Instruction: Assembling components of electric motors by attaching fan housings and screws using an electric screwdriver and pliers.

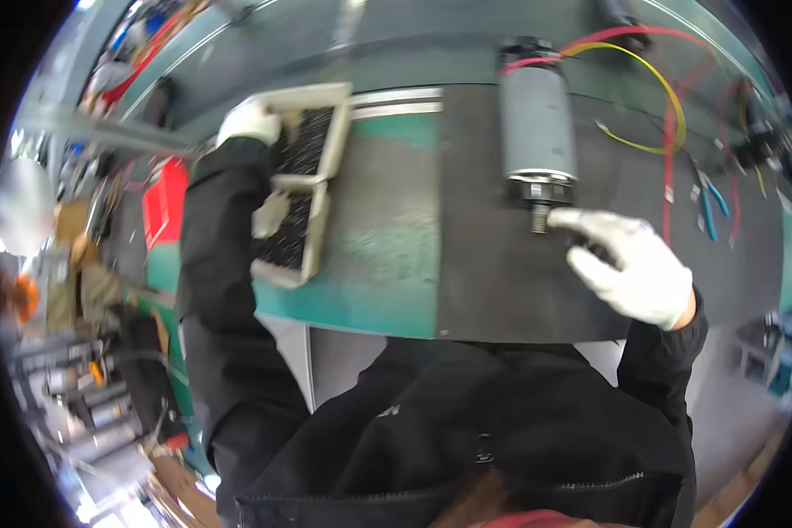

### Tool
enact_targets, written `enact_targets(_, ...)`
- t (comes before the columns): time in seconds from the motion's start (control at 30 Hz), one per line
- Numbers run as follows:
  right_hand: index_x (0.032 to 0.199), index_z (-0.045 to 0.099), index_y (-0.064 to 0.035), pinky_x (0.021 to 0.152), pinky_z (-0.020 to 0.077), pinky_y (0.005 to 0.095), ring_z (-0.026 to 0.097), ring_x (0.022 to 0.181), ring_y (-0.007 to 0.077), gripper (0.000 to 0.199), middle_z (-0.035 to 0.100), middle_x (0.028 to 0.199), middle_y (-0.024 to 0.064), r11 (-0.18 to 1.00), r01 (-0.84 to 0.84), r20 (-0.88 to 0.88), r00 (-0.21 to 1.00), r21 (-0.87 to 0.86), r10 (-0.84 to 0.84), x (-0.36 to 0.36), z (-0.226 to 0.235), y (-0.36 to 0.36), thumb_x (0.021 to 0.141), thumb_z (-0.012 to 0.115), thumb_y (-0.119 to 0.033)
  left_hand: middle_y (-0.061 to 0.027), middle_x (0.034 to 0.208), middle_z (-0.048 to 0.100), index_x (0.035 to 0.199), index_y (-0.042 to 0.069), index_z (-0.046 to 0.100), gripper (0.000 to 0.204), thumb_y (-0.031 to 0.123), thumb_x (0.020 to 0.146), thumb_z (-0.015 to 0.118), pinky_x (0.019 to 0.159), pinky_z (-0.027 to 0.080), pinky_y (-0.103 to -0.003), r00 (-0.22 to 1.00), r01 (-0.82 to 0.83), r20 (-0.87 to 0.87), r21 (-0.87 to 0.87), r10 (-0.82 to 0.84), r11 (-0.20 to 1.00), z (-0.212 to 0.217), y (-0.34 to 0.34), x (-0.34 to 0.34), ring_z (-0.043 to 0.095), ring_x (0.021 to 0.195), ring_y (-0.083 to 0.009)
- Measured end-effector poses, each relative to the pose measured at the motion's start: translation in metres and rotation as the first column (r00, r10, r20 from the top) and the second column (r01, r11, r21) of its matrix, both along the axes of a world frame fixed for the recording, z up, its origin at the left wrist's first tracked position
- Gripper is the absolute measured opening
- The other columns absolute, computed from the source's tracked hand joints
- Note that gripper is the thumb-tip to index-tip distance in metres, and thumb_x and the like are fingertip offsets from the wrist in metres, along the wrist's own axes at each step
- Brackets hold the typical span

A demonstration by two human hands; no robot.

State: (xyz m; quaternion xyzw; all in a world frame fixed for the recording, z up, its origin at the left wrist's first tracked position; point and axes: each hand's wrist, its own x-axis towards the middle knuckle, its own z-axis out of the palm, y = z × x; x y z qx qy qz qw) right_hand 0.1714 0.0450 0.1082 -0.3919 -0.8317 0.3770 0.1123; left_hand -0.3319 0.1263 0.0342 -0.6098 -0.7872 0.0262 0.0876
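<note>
My left hand (249,121), in a white glove, is at the far left edge of a pale two-compartment bin (337,132). Its fingers are not clearly visible. Small black parts (306,145) fill the bin, and a whitish scrap (271,216) lies over the nearer compartment. My right hand (634,268), also gloved, is curled near the threaded shaft (539,218) of a grey cylindrical motor (539,123). Its index finger reaches close to the shaft tip; whether it touches, I cannot tell. Something dark and small shows between finger and thumb.
The motor lies on a black mat (484,273), with red and yellow wires (678,114) trailing from its far end. Blue-handled pliers (709,207) lie to the right. A red bin (165,201) stands left of my left arm. Green bench surface (370,304) borders the mat.
</note>
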Motion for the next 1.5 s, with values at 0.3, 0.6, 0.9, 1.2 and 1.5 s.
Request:
enact_targets(0.3,0.129,0.047,0.0002,0.095,0.0425,0.0349,0.052,0.112,0.0204,0.055,0.056,0.118,0.012,-0.209,0.718,-0.67,0.446,0.663,-0.594,0.162,-0.018,0.099,0.085,0.071,-0.022,-0.0211,0.105,0.065,0.1,0.002,0.062,0.027,0.02,0.081,0.059,0.09,0.047,-0.041,0.986,-0.149,-0.076,-0.017,0.147,0.989,0.0,-0.007,0.003,0.061,0.102,-0.0345)
enact_targets(0.6,0.117,0.056,0.0017,0.087,0.0471,0.0315,0.061,0.097,0.0193,0.034,0.063,0.107,0.0092,0.899,0.407,-0.497,0.754,-0.161,-0.43,0.236,-0.006,0.169,0.085,0.059,-0.011,-0.0232,0.096,0.064,0.096,0.003,0.059,0.024,0.022,0.082,0.056,0.085,0.046,-0.045,0.992,-0.062,0.123,0.172,0.041,0.983,-0.013,-0.012,-0.031,0.059,0.096,-0.0408)
enact_targets(0.9,0.107,0.055,0.0021,0.09,0.0456,0.041,0.057,0.104,0.0292,0.037,0.059,0.105,0.0141,0.948,0.293,-0.966,0.185,-0.12,-0.18,0.081,0.04,0.047,0.079,0.065,-0.021,-0.009,0.098,0.056,0.112,0.004,0.049,0.036,0.019,0.084,0.067,0.061,0.044,-0.028,-0.194,-0.038,0.907,0.374,-0.374,0.927,0.056,-0.123,0.18,0.051,0.072,-0.013)
enact_targets(1.2,0.1,0.054,-0.0028,0.081,0.0431,0.0349,0.051,0.098,0.0233,0.032,0.054,0.097,0.0098,0.933,-0.316,-0.972,-0.096,-0.174,-0.214,0.016,0.029,0.021,0.074,0.066,-0.017,-0.0051,0.088,0.059,0.11,0.006,0.06,0.032,0.028,0.088,0.066,0.057,0.037,-0.025,-0.989,0.046,0.142,0.104,0.031,0.993,0.013,-0.14,0.322,0.041,0.055,-0.0063)
enact_targets(1.5,0.094,0.053,-0.0077,0.073,0.0406,0.0287,0.045,0.091,0.0174,0.029,0.049,0.09,0.0055,0.902,-0.344,-0.949,-0.081,-0.261,-0.306,0.012,0.015,0.01,0.069,0.068,-0.013,-0.0103,0.08,0.058,0.103,-0.003,0.058,0.029,0.023,0.091,0.063,0.048,0.035,-0.02,-0.639,0.112,0.752,-0.117,0.162,0.987,0.028,-0.156,0.311,0.042,0.052,-0.0056)
